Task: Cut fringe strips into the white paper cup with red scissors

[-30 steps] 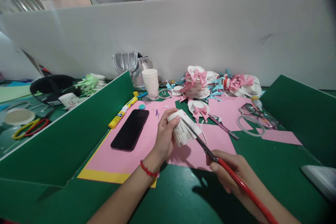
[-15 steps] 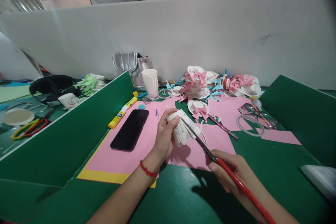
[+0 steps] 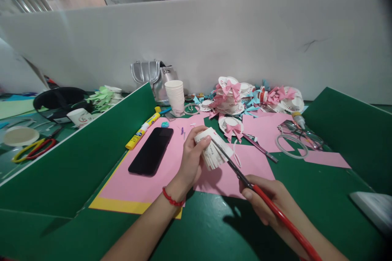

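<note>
Between the thumb and fingers of my left hand point(image 3: 192, 153) is a white paper cup point(image 3: 212, 159), its wall cut into several strips. My right hand point(image 3: 266, 195) is closed around red-handled scissors point(image 3: 236, 170). Their dark blades lie against the cup's wall, reaching close to my left thumb; whether the blades are parted cannot be made out. Pink paper point(image 3: 260, 169) lies under both hands. A black phone point(image 3: 151, 151) rests on another pink sheet to the left. Just behind the cup sits a small white hat shape with a pink bow point(image 3: 232, 127).
Stacked paper cups point(image 3: 175, 98) stand near a silver bag point(image 3: 147, 72). Glue sticks point(image 3: 139, 134) lie along the left green divider point(image 3: 101, 151). A tape ring point(image 3: 291, 147), glasses point(image 3: 314, 140) and a purple pen point(image 3: 260, 148) lie to the right. Decorated hats point(image 3: 229, 94) are piled behind.
The scissor blades look slightly closer together against the cup's wall. Both hands stay in nearly the same place, still holding the cup and scissors.
</note>
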`<state>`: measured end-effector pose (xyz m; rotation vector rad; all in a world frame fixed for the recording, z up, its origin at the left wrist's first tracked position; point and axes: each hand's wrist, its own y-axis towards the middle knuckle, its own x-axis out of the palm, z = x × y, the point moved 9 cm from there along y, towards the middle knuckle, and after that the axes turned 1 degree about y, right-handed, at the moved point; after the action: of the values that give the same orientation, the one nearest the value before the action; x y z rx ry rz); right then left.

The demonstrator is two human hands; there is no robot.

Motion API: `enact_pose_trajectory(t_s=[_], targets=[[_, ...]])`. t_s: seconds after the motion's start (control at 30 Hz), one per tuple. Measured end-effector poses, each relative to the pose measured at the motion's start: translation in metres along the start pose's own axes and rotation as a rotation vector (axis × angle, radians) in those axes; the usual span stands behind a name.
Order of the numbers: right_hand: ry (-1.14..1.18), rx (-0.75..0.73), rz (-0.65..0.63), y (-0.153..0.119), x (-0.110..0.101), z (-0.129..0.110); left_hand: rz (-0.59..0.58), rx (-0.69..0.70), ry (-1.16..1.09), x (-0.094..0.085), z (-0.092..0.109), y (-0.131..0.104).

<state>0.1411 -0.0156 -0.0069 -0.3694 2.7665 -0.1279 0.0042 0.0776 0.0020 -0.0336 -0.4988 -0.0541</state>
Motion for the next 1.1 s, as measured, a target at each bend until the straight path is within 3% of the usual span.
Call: enact_pose_trajectory(t_s=[0.27, 0.43, 0.57, 1.1], targets=[[-0.02, -0.013, 0.024, -0.002, -0.002, -0.004, -0.02, 0.023, 0.027, 0.002, 0.001, -0.001], [-0.075, -0.107, 0.009, -0.012, -0.003, -0.004, 0.015, 0.068, -0.015, -0.002, 0.014, 0.0], [-0.113, -0.086, 0.043, -0.02, -0.011, -0.001, 0.028, 0.102, -0.042, -0.005, 0.022, 0.002], [-0.082, -0.051, 0.039, -0.023, -0.014, -0.003, -0.04, 0.034, 0.005, 0.005, 0.007, -0.001]])
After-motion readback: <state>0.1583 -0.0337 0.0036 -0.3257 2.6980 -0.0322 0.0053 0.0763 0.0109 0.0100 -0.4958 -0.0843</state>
